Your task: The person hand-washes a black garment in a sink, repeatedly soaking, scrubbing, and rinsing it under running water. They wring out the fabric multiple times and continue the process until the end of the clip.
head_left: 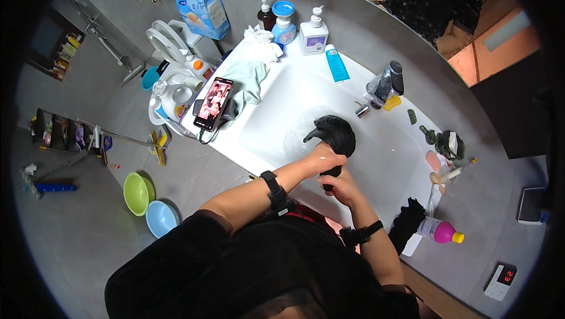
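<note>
A dark, wet-looking black cloth (337, 133) is bunched in both hands over the white washbasin (260, 129). My left hand (324, 159) closes around its middle, and a wide fold bulges out beyond the knuckles. Just below, my right hand (344, 186) grips the narrow lower end. Foamy water (300, 129) lies in the basin beside the cloth's upper fold. What the cloth is exactly cannot be made out. A second black cloth (406, 222) is draped over the basin's right edge, near my right forearm.
A chrome faucet (382, 87) rises at the back, beside a yellow soap bar (392, 103). A blue tube (337, 64) and a white pump bottle (314, 34) line the rim. On the left, a phone (214, 105) rests near a pale green cloth (247, 78). A pink-and-yellow bottle (443, 232) lies right.
</note>
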`<state>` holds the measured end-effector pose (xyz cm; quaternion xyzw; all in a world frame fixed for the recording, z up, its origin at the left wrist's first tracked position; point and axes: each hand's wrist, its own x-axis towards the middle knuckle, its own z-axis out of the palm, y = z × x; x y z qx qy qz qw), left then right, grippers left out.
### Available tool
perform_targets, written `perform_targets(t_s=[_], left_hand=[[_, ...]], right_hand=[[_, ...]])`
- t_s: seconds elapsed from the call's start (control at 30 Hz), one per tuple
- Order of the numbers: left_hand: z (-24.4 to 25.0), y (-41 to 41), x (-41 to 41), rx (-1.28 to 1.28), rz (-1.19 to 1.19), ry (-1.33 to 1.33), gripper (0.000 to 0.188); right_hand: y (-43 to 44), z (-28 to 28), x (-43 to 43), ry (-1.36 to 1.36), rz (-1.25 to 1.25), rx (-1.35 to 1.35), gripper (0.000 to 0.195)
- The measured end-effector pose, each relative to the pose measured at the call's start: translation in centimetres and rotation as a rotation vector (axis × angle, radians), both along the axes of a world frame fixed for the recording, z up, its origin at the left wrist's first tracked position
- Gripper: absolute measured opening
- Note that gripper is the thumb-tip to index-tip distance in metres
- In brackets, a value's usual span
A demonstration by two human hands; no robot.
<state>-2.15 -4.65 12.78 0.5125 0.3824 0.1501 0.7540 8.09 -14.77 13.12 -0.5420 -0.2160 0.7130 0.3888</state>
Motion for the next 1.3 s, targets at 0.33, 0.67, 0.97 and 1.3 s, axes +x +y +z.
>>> perform_targets(t_s=[0.33, 0.67, 0.97, 1.3], left_hand=[[1.2, 1.1, 1.1, -0.263, 0.278, -0.085, 0.019], [2.1, -0.1, 2.1, -0.545, 0.46, -0.084, 0.017], [2.1, -1.9, 2.2, 0.109, 0.437, 0.25, 0.026], [0.7, -1.2, 0.5, 0.348, 0.091, 0.021, 0.027]], right_hand=[[-1.6, 2.2, -0.1, -0.839, -0.023, 0.317, 0.076], [0.6, 2.7, -2.9, -1.577, -0.022, 0.398, 0.092], [1.1, 2.7, -0.5, -0.963, -0.01, 0.473, 0.036], [0.1, 2.2, -0.2, -0.15, -0.012, 0.078, 0.013]])
